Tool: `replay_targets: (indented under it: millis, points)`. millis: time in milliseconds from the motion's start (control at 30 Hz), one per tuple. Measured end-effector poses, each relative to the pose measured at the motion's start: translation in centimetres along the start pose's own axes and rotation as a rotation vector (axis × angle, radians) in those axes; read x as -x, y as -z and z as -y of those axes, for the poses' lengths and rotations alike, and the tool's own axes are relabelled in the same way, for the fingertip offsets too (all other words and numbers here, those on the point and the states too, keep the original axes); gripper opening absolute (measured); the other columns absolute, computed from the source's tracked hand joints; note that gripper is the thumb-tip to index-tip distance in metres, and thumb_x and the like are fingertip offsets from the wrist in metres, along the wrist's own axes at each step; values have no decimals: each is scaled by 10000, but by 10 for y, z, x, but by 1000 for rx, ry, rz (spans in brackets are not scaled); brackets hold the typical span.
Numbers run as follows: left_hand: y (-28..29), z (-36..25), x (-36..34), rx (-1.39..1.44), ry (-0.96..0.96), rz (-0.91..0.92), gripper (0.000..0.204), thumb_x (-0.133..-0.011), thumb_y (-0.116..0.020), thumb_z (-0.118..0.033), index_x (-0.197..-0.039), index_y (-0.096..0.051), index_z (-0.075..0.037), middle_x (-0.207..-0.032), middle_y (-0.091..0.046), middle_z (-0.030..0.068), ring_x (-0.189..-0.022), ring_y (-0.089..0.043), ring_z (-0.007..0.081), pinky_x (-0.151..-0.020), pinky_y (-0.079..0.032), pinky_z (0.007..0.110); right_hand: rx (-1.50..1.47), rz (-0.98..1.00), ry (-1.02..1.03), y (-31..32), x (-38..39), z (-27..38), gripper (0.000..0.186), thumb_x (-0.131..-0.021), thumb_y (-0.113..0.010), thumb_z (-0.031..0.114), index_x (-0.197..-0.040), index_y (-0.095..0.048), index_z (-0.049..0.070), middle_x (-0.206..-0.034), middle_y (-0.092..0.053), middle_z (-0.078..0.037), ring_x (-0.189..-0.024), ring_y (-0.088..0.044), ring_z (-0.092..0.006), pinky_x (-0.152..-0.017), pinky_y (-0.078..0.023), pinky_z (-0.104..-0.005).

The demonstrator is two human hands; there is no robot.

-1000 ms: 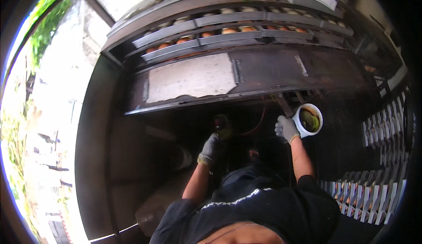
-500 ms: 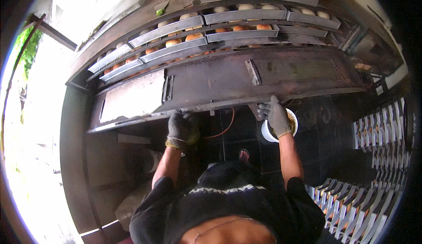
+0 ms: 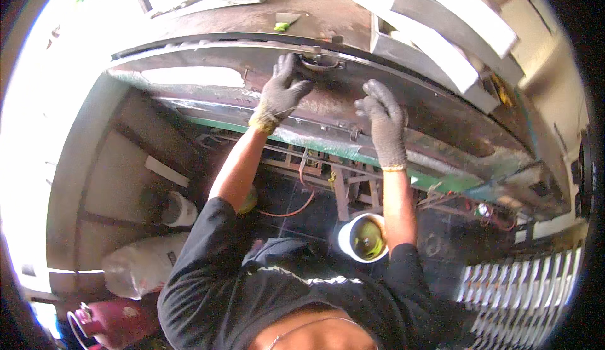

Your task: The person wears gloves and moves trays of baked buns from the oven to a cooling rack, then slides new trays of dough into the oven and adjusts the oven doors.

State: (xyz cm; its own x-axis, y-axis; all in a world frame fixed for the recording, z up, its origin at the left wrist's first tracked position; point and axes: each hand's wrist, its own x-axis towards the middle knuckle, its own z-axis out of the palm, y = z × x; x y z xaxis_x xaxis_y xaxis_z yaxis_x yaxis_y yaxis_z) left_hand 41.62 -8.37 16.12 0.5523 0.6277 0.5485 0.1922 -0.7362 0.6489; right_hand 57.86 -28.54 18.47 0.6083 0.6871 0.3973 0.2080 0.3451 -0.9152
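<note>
Oven door lies directly ahead of left grip and right grip.

Between the fingers of the left hand and those of the right hand, a hand could pass along the face of the metal door; the handle juts out just right of the left fingertips. Straight ahead of both, the door bars the way. Beyond the left fingers, the top surface offers room around a flat tool; beyond the right fingers, stacked trays block it. Below the fingers, an orange hose and a white bucket intrude.
</note>
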Motion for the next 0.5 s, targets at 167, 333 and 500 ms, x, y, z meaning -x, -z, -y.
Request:
replay_targets:
  millis: [167, 333, 500]
  points:
    - [-11, 14, -34, -319, -120, -27, 867, -825, -683, -366, -1443, -242, 54, -1348, -432, 330, -1233, -438, 512, -1012, -427, 519, 208, 13, 156, -56, -55, -1, 433, -922, -633, 96, -1327, -547, -31, -964, -676, -80, -745, -637, -115, -672, -548, -256]
    - [-8, 15, -44, -477, -184, -59, 632, -852, -601, -252, -1339, -367, 77, -1181, -525, 256, -1047, -574, 449, -885, -514, 490, 214, 116, 40, -106, -93, -3, 520, -959, -562, 75, -1462, -428, 69, -924, -651, -46, -721, -629, -101, -637, -553, -250]
    - [15, 11, -45, -392, -158, 154, 721, -835, -621, -265, -1395, -334, 88, -1306, -491, 301, -1141, -532, 523, -903, -511, 526, 288, -10, 36, -114, -84, -7, 505, -922, -607, 39, -1410, -482, 26, -992, -662, -64, -786, -642, -107, -687, -550, -250]
